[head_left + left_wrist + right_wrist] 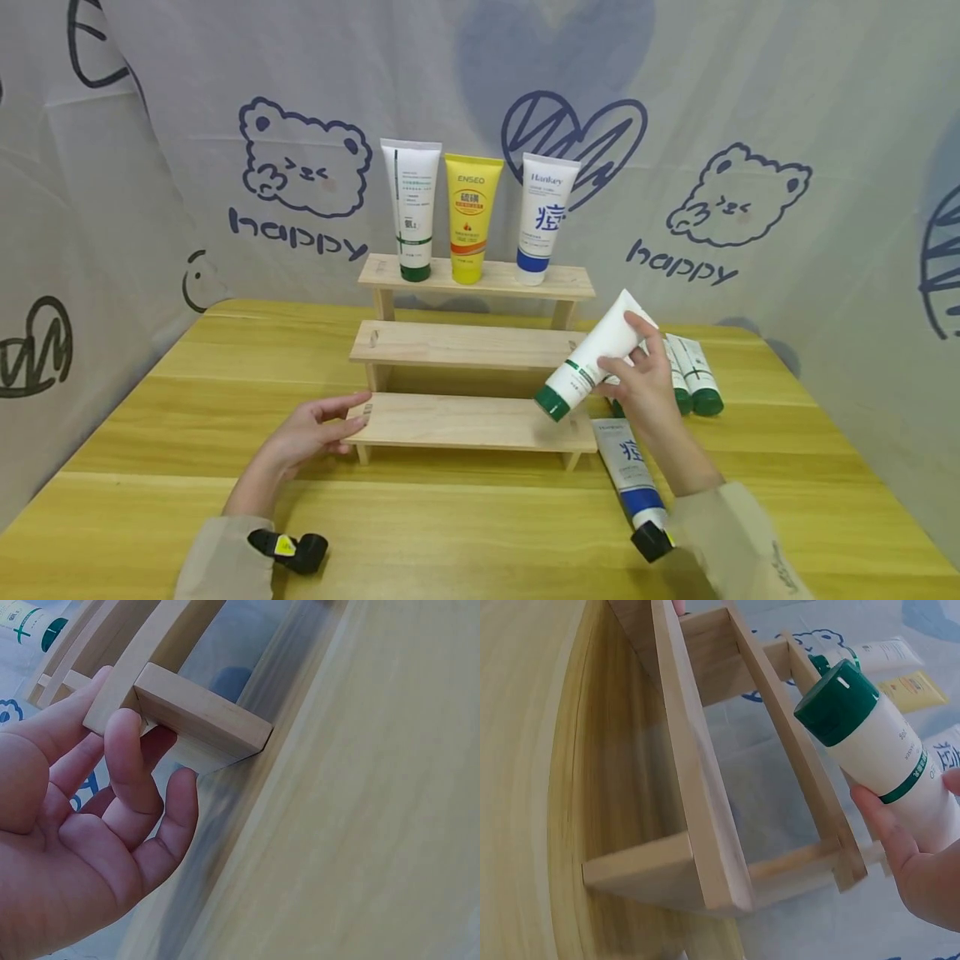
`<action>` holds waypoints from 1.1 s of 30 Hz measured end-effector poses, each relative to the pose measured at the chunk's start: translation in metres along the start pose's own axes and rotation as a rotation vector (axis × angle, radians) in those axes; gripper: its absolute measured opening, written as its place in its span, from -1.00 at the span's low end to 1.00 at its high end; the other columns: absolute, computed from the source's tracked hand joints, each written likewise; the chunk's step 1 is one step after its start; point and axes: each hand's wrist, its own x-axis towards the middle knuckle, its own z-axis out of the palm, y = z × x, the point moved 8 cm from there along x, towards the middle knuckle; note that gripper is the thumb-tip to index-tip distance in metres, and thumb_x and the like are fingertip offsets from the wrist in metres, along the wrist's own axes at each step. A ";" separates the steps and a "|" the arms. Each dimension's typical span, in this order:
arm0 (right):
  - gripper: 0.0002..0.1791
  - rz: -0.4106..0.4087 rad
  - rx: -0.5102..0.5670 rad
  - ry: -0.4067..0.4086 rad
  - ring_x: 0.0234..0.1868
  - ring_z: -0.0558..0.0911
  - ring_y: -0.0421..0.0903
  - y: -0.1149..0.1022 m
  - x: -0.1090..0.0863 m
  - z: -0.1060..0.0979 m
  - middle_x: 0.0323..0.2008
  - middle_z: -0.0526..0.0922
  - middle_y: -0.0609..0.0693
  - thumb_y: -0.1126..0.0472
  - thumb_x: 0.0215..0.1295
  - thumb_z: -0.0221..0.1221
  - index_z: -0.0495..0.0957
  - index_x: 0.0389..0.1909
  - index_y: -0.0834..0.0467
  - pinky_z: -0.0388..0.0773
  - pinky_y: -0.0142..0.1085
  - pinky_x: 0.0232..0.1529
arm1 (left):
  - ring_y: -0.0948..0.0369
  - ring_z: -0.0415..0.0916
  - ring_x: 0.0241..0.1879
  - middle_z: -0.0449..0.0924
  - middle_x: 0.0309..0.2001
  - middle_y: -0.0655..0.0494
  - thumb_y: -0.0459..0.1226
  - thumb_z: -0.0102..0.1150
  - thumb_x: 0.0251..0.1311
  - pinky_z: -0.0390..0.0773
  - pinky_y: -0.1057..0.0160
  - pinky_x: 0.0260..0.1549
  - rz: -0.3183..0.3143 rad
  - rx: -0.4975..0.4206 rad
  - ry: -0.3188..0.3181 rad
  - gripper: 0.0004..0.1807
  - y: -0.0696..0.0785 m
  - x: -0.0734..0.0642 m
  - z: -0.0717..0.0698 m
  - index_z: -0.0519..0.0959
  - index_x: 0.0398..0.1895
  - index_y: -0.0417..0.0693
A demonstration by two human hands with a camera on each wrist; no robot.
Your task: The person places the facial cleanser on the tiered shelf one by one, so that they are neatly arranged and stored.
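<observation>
A three-step wooden display stand [465, 421] stands mid-table. My left hand [311, 433] holds the left end of its bottom step; in the left wrist view, fingers [124, 742] lie on both sides of the board's end. In my right hand [643, 379] is a white tube with a green cap [592, 358], tilted with its cap down and to the left, over the right part of the lower steps. The right wrist view shows the green cap [838, 703] close up, apart from the wood. Fingers and thumb pinch the tube's body.
On the top step stand a white green-capped tube [412, 208], a yellow tube [472, 217] and a white-and-blue tube [546, 217]. Another white-and-blue tube [628, 467] lies right of the stand. More green-capped tubes [696, 375] lie behind my right hand. A printed cloth [450, 67] hangs behind.
</observation>
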 end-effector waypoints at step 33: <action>-0.35 -0.225 0.128 -0.011 -0.18 0.50 0.02 0.001 0.030 0.091 0.07 0.27 0.10 0.57 0.12 0.05 0.11 0.21 0.14 0.58 -0.26 -0.48 | 0.29 0.40 -0.48 0.23 0.07 -0.20 -0.23 0.15 0.14 0.51 0.39 -0.44 0.000 0.026 0.002 -0.38 0.001 -0.001 -0.001 0.23 0.25 -0.26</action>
